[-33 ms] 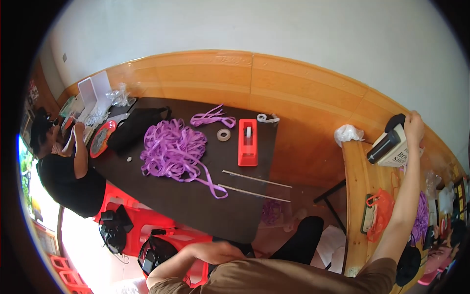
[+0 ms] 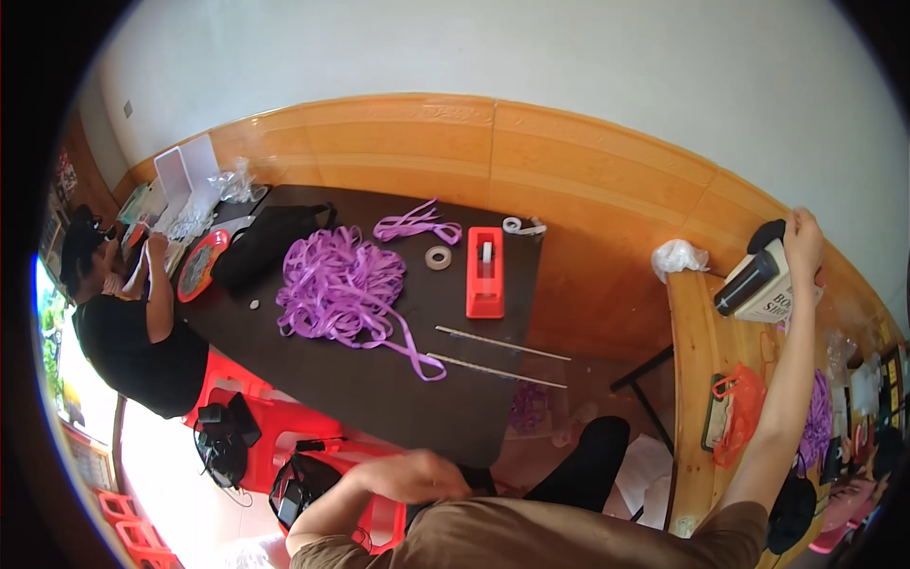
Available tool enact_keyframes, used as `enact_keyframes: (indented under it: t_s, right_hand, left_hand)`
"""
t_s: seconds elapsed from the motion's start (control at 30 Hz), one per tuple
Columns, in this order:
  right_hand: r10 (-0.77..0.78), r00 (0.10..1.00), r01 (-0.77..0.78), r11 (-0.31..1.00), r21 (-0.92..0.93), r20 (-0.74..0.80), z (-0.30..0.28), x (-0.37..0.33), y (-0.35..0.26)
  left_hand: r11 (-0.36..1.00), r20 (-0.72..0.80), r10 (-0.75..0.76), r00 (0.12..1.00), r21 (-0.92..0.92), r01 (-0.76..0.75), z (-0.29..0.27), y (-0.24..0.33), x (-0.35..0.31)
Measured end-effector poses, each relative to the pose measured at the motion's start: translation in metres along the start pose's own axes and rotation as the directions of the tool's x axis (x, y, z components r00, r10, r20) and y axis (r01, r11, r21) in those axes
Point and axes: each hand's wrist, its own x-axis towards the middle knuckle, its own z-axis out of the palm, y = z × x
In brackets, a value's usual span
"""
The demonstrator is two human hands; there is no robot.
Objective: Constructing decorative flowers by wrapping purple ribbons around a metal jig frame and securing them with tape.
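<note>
My right arm stretches to the wooden bench at the right. There my right hand (image 2: 805, 247) is closed at the upper edge of a cream printed bag (image 2: 766, 296), its fingertips partly hidden. A dark cylinder (image 2: 746, 286) lies against the bag's front, with a black rounded piece (image 2: 766, 235) above it. My left hand (image 2: 422, 476) is bent in front of my body near the dark table's (image 2: 408, 417) near edge; its fingers are largely out of sight. On the table are a heap of purple ribbon (image 2: 339, 284), a smaller ribbon bundle (image 2: 417, 223) and a red tape dispenser (image 2: 485, 296).
Two thin sticks (image 2: 502, 343) reach past the table's right edge. A tape roll (image 2: 438, 258) and a black bag (image 2: 270, 242) lie on the table. An orange bag (image 2: 737, 417) is on the bench (image 2: 692, 379). Another person (image 2: 142, 341) sits at the left, near red stools (image 2: 275, 455).
My left hand has lifted slightly. The whole scene has shifted a little to the right in view. My right hand stays at the cream bag.
</note>
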Motion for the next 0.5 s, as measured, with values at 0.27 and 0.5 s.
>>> enact_keyframes:
  t_s: [0.27,0.5]
  right_hand:
    - [-0.392,0.918,0.345,0.73,0.59,-0.051,-0.064,-0.086,-0.238]
    - [-0.355,0.928,0.299,0.534,0.791,-0.111,-0.082,-0.191,-0.299]
  left_hand:
    - [0.165,-0.759,0.355,0.546,0.626,0.762,-0.132,0.007,-0.019]
    - [0.252,-0.838,0.237,0.492,0.542,0.802,-0.184,-0.035,-0.039]
